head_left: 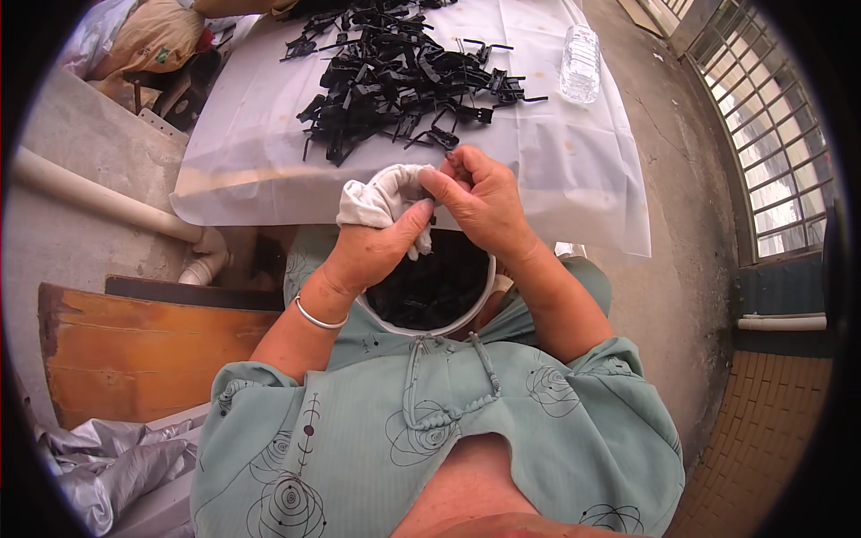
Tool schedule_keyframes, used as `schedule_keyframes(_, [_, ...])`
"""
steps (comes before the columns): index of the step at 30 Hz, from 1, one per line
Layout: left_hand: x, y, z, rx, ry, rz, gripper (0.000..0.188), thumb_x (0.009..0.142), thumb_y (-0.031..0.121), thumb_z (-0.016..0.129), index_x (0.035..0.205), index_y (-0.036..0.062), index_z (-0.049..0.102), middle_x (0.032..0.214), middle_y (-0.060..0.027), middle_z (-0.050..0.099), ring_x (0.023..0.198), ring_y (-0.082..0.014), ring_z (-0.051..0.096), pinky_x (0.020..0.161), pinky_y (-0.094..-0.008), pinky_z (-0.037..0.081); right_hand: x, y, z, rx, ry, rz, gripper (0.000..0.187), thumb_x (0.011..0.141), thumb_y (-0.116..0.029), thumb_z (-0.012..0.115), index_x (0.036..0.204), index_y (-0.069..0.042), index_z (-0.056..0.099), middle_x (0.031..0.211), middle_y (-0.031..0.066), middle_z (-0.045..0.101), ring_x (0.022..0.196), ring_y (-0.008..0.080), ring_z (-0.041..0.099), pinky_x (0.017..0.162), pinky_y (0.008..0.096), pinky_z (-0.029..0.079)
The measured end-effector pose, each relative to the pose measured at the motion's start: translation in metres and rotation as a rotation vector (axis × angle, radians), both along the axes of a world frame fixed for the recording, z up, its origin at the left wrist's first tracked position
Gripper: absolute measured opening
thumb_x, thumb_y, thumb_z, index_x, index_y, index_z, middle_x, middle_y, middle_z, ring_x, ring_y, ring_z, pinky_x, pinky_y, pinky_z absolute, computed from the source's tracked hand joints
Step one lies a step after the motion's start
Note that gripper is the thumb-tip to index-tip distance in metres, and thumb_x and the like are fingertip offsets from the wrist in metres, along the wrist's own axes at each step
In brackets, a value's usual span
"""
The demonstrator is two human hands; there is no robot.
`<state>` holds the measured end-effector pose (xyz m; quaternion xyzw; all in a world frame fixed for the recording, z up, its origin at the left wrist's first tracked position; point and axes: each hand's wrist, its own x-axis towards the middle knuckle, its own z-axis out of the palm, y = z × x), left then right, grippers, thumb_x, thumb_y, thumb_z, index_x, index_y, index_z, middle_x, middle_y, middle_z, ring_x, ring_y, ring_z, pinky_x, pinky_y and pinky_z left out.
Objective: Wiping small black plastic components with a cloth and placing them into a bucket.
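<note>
A bunched white cloth [381, 199] is gripped in my left hand [372, 255], its folds lying over the fingers and its lower end hanging below the thumb. My right hand [484, 202] is closed in a pinch against the cloth's right side. A dark bit shows at its fingertips, too small to name. Below both hands, a white bucket [490, 285] between my knees holds a mass of black parts [421, 287]. Just beyond them, a heap of black plastic clips with bent arms [386, 76] is spread over the table.
A translucent white sheet [260, 152] covers the table. A clear plastic bottle [580, 65] lies at its right side. On the left are a pale pipe [108, 195], an orange-brown board [148, 345] and silvery sheeting [117, 466]. A barred window [771, 125] is at the right.
</note>
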<state>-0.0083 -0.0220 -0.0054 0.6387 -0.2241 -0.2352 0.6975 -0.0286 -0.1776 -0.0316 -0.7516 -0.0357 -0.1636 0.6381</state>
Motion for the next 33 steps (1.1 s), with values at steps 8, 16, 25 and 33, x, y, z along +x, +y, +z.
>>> schedule_keyframes(8, [0.004,-0.003,-0.007,0.296,-0.594,0.277,0.022,0.079,0.003,0.059,0.101,-0.0032,0.059,0.090,-0.0071,0.061,0.069,-0.0081,0.055,0.063,-0.0222,0.047,-0.006,0.002,0.002,-0.245,-0.105,0.130,0.028,0.091,-0.018,0.050,0.071,0.001,0.051,0.057,0.0001,0.046,0.056,0.0090,0.038,0.051,0.0270,0.037])
schedule_keyframes(16, [0.006,-0.001,-0.014,0.304,-0.734,0.290,0.025,0.079,0.004,0.059,0.104,-0.0020,0.057,0.094,-0.0089,0.060,0.082,-0.0135,0.057,0.074,-0.0267,0.046,0.001,0.016,-0.029,0.234,0.085,0.205,0.023,0.090,-0.016,0.052,0.075,0.001,0.057,0.064,0.0006,0.054,0.059,0.0074,0.045,0.055,0.0254,0.040])
schedule_keyframes(25, [0.023,0.010,-0.008,-0.084,-0.066,0.189,0.028,0.091,0.007,0.044,0.119,0.0056,0.041,0.085,-0.0006,0.053,0.059,-0.0029,0.041,0.051,-0.0160,0.036,0.001,-0.014,-0.004,-0.263,-0.075,0.203,0.015,0.079,-0.010,0.066,0.088,0.001,0.062,0.065,0.0043,0.057,0.057,0.0092,0.049,0.054,0.0238,0.041])
schedule_keyframes(33, [0.009,0.005,0.000,0.130,-0.206,-0.056,0.025,0.088,0.008,0.043,0.112,0.0023,0.045,0.078,0.0001,0.049,0.060,-0.0037,0.041,0.051,-0.0183,0.036,0.003,-0.004,-0.003,0.002,0.040,0.211,0.014,0.082,-0.011,0.064,0.079,0.001,0.059,0.064,-0.0007,0.053,0.060,0.0055,0.044,0.054,0.0228,0.040])
